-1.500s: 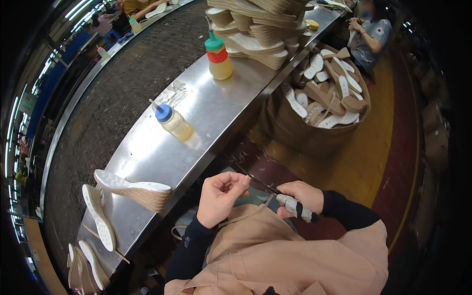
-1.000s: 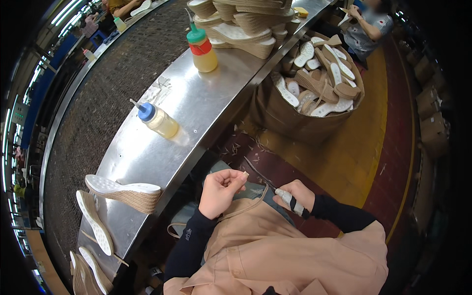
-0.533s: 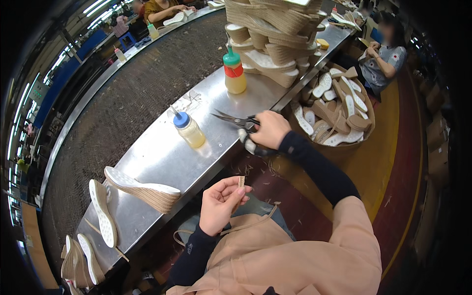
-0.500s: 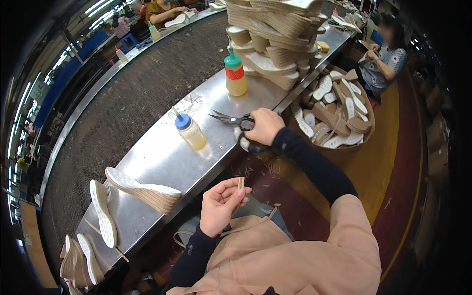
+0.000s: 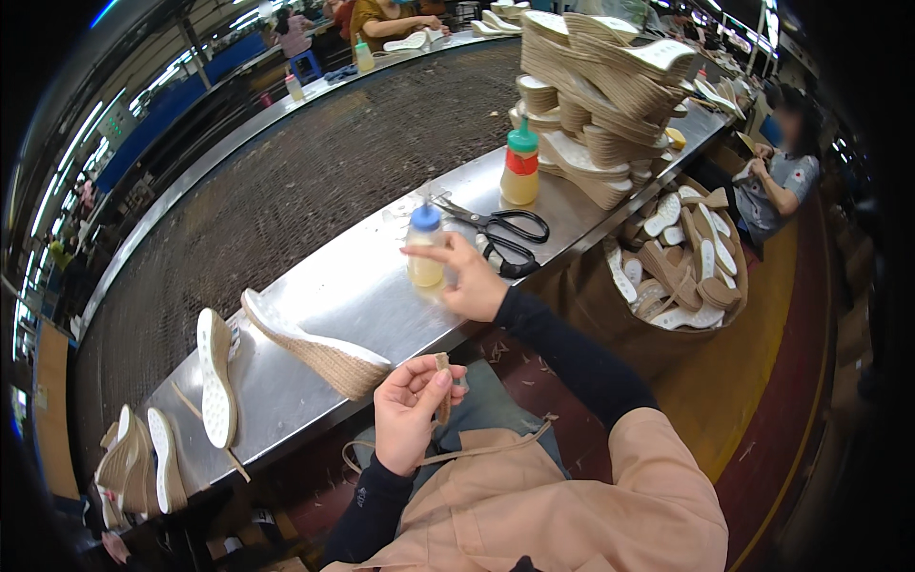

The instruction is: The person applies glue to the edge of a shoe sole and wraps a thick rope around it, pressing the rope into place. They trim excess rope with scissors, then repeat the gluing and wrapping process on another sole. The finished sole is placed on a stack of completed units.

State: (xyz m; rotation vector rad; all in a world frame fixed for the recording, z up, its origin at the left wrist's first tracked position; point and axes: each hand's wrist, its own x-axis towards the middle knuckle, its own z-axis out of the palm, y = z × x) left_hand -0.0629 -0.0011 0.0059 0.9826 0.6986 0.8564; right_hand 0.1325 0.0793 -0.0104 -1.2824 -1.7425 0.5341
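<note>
My left hand (image 5: 408,405) pinches a short tan woven strip (image 5: 442,383) between thumb and fingers, in front of my apron. My right hand (image 5: 467,276) is at a clear squeeze bottle (image 5: 426,259) with a blue cap and pale yellow liquid. Its fingers cross the bottle's side, closed about it; the bottle is slightly blurred. Black-handled scissors (image 5: 488,224) lie on the metal table just beyond that hand, beside a dark and white object (image 5: 491,255) of unclear kind. A rope-wrapped wedge sole (image 5: 329,353) with a white top lies left of my left hand.
A squeeze bottle with green cap and red band (image 5: 520,172) stands before a tall stack of wedge soles (image 5: 600,95). More soles fill a large bin (image 5: 681,329) at right, near a seated person (image 5: 777,186). Further soles (image 5: 217,391) stand at left. A dark conveyor belt (image 5: 315,181) runs behind.
My right hand has let go of the scissors, now lying on the table, and has moved left to the blue-capped bottle. My left hand still pinches the strip. The view has shifted.
</note>
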